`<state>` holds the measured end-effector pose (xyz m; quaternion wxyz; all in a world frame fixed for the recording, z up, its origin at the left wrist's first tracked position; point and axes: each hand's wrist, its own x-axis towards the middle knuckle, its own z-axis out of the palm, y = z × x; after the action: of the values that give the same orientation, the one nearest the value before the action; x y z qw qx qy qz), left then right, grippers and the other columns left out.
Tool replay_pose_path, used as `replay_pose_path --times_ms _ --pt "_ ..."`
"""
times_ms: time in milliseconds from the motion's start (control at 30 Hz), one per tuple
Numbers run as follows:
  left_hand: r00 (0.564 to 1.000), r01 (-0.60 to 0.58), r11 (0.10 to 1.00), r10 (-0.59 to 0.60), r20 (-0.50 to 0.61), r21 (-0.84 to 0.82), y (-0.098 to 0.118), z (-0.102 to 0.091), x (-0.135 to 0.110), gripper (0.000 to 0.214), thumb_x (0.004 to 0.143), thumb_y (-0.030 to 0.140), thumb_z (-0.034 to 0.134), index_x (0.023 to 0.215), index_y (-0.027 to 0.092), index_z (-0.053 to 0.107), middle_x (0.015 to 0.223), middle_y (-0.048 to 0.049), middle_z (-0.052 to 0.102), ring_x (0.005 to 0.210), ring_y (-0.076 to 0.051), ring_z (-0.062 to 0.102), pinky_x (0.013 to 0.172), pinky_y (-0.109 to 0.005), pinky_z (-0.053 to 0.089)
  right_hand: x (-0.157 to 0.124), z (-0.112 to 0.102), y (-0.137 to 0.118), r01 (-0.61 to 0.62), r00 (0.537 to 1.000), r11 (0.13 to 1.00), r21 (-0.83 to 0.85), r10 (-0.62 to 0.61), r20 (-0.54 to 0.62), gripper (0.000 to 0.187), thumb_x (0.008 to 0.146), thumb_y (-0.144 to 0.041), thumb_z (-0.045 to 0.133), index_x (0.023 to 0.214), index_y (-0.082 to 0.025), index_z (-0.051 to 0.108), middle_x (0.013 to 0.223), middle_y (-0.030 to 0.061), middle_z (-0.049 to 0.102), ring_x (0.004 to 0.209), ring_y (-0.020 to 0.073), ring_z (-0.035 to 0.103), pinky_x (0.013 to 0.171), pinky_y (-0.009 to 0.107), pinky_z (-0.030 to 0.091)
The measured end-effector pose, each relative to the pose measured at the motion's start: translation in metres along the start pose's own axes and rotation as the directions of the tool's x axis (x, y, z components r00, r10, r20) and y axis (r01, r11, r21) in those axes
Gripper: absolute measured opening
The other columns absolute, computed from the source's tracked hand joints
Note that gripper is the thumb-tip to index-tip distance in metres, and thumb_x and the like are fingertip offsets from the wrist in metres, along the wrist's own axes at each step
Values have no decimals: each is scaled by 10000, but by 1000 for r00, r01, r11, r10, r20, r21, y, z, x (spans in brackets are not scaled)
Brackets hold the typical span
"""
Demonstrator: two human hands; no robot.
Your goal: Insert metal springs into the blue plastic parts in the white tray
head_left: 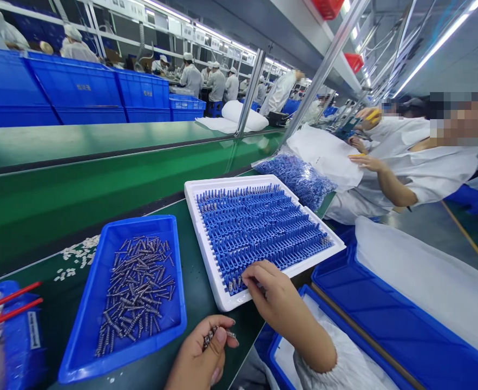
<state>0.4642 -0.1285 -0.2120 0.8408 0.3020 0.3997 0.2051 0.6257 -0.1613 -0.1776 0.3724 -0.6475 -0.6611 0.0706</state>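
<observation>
Closed around several small metal springs, my left hand (206, 352) is near the table's front edge; one spring (230, 334) sticks out past the thumb. My right hand (275, 298) is over the near corner of a white foam tray (200, 238), thumb and fingers pinched together. Whatever is between those fingertips is hidden. Rows of upright blue plastic parts (259, 222) fill the tray. Springs (234, 284) stand in a few parts beside my right fingertips, and more show at the far row and right end. A blue bin (74, 346) of loose springs (139, 287) lies left of the tray.
White scraps (76, 254) and red-handled pliers or similar (11, 309) are at left. A clear bag of blue parts (295, 176) sits behind the tray. A co-worker in white (405, 157) is at right, above blue crates (368, 281). A metal post (250, 92) rises behind.
</observation>
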Motion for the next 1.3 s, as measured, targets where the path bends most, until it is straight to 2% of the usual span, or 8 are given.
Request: replay_pose_path --times_ms 200,300,400,533,767,933,1167,1300 --pt "999 -11 1000 11 34 -7 0 -1 1 541 481 610 744 675 137 567 497 36 552 316 18 197 376 -186 99 -10 -10 -12 -3 999 999 33 5 -46 172 928 -135 386 966 -151 553 943 74 501 841 235 488 732 345 394" --pt "998 -13 1000 13 65 -5 -2 -2 0 539 509 652 698 637 158 524 431 90 444 322 9 174 375 -181 92 -19 -8 -29 -11 999 989 146 3 54 121 991 -227 457 1023 -173 561 972 55 496 875 215 491 755 300 410" --pt "995 -10 1000 10 100 3 -4 -4 0 545 539 681 655 561 166 476 374 120 312 331 -3 149 376 -183 89 -24 3 -42 6 986 967 254 -48 161 257 1067 -298 388 954 -168 578 898 51 518 815 210 491 705 287 416" --pt "993 2 1000 -1 121 -4 -4 -5 0 540 551 668 662 532 164 472 348 125 265 321 -4 143 378 -189 78 -25 11 -44 35 992 960 277 -66 105 408 1101 -347 293 893 -149 582 835 67 528 752 213 489 649 291 424" --pt "993 113 987 -110 37 -117 7 1 -2 511 494 535 776 730 116 602 489 41 558 324 7 279 354 -153 114 -16 -13 -8 30 992 996 87 -19 -127 283 1085 -289 352 1000 -179 599 929 51 519 815 180 532 696 240 423" --pt "990 139 980 -136 28 -142 9 3 -1 541 431 481 822 748 110 589 530 7 636 306 14 287 342 -146 120 -10 -5 14 -13 988 999 31 18 -152 215 1027 -261 386 957 -160 563 877 46 543 794 210 534 683 284 410" --pt "989 143 979 -134 66 -144 8 5 -2 530 408 513 824 667 122 576 594 -32 695 284 25 292 333 -141 131 -10 3 16 -31 989 999 20 33 -143 159 947 -200 397 857 -164 522 816 26 523 740 205 507 642 291 383" --pt "990 130 981 -119 83 -145 5 3 -1 483 412 508 821 606 119 611 556 -7 647 297 33 281 328 -128 114 -8 2 15 -19 992 1000 24 22 -125 186 960 -201 396 834 -165 528 804 22 521 739 207 497 645 296 376"
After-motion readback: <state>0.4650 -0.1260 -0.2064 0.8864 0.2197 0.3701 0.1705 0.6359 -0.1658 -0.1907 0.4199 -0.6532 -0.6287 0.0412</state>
